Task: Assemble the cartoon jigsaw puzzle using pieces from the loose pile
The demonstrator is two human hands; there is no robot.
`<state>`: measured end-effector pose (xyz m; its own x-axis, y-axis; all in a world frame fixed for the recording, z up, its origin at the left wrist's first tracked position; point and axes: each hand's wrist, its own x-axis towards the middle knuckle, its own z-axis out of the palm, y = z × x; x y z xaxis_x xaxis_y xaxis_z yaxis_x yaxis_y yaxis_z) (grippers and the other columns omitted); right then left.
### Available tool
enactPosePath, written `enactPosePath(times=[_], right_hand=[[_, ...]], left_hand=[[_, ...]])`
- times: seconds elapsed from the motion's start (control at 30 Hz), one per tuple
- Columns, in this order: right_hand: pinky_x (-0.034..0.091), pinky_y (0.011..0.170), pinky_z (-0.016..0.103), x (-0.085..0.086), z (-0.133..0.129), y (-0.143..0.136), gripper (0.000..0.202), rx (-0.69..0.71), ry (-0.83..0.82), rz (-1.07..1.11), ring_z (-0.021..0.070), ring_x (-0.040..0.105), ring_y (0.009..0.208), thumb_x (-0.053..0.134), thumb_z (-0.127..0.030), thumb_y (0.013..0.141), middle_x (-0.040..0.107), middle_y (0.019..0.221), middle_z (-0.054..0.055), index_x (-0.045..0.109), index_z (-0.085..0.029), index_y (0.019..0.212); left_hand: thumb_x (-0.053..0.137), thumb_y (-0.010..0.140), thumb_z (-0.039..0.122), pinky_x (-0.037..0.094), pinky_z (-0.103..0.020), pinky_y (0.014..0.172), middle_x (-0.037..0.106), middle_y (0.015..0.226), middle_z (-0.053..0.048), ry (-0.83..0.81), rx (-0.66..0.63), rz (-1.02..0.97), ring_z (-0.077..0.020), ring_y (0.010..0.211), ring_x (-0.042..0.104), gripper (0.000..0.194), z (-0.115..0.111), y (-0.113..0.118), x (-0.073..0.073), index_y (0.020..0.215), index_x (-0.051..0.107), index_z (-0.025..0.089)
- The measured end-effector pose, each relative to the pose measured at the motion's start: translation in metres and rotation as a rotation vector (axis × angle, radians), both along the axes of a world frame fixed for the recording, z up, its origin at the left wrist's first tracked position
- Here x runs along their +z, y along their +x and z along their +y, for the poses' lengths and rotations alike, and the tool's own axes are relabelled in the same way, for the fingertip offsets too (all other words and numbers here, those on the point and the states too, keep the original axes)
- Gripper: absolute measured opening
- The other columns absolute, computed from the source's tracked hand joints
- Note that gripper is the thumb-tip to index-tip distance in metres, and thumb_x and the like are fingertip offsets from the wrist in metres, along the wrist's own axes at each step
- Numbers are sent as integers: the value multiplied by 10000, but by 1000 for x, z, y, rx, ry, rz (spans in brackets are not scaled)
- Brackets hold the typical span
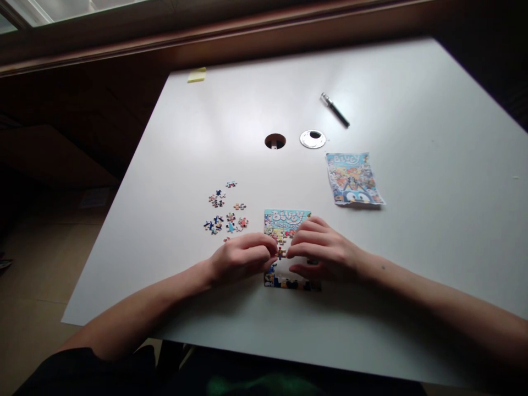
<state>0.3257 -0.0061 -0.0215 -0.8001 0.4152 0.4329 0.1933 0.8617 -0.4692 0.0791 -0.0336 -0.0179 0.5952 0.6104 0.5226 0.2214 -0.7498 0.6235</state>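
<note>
A small jigsaw puzzle [287, 216] with a light-blue "Bluey" top edge lies in front of me, its border joined and part of its middle bare. My left hand [245, 256] reaches in over its left side, fingers pinched at a small puzzle piece [281, 253]. From the right, my right hand [325, 250] hovers over the puzzle with fingers apart, fingertips close to that same piece. Whether they touch it I cannot tell. Both hands hide parts of the puzzle. Several loose puzzle pieces [218, 223] are scattered left of it.
A creased Bluey picture sheet [353, 179] lies to the right on the white table [185, 148]. Farther back are a round table hole [275, 141], a silver ring cover [312, 139] and a black marker [336, 111]. A yellow sticky note [197, 75] sits at the far left corner.
</note>
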Motion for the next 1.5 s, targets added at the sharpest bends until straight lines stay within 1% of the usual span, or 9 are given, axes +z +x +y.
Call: enactPosePath(times=[0.1,0.33,0.53,0.63,0.83,1.13,1.33,1.4,1.5], right_hand=[[379,789,354,-2,0,0,217,24,20,-20,179,530,814,677,-273,894,652,868,30,582,-202,1075],[400,782,343,-6,0,-1,180,-47,12,24,172,530,795,651,-238,907,641,890,46,556,-183,1048],[422,726,320,-4,1,-2,169,-134,-10,90,167,513,737,631,-206,900,582,814,30,520,-185,1025],[428,716,316,-4,0,-2,173,-177,-34,118,164,521,722,630,-174,887,586,808,26,511,-193,1012],[432,737,334,-4,0,0,214,-113,-51,96,167,536,744,647,-174,851,602,823,25,528,-201,1027],[406,697,328,-2,-2,0,197,-134,90,59,168,512,714,663,-189,813,595,781,24,559,-189,981],[399,717,341,0,-1,5,138,-236,120,-20,184,525,738,647,-197,819,613,764,22,584,-198,942],[403,730,348,1,2,8,114,-257,105,-48,195,536,773,645,-195,824,620,801,33,600,-206,929],[435,762,352,3,7,13,96,-271,-16,-15,206,544,834,654,-186,822,605,889,62,608,-201,906]], left_hand=[[618,861,71,549,-211,761,671,918,-78,33,-6,-12,-115,821,640,114,-2,0,-2,792,573,148],[604,861,53,563,-242,769,674,948,-86,0,-11,-55,-130,855,645,115,-3,0,-6,804,580,150],[635,822,37,560,-234,722,667,879,-60,0,58,-150,-113,809,644,166,8,12,-1,743,549,155],[644,817,62,555,-235,694,668,847,-50,-41,46,-161,-111,772,640,165,13,18,1,732,542,160],[620,827,50,554,-236,713,662,867,-66,-30,-12,-150,-117,803,636,155,10,18,-1,737,551,155],[592,859,93,555,-226,739,665,871,-57,-6,-18,-77,-114,816,632,121,8,17,-1,768,570,170],[640,815,140,546,-309,805,677,897,-48,129,78,61,-157,868,609,75,9,14,0,850,589,183],[637,811,146,534,-333,841,686,915,-41,178,111,129,-173,914,598,87,8,13,-1,875,600,193],[629,816,168,514,-360,868,687,968,-44,210,139,226,-198,969,583,116,8,12,-2,927,623,201]])
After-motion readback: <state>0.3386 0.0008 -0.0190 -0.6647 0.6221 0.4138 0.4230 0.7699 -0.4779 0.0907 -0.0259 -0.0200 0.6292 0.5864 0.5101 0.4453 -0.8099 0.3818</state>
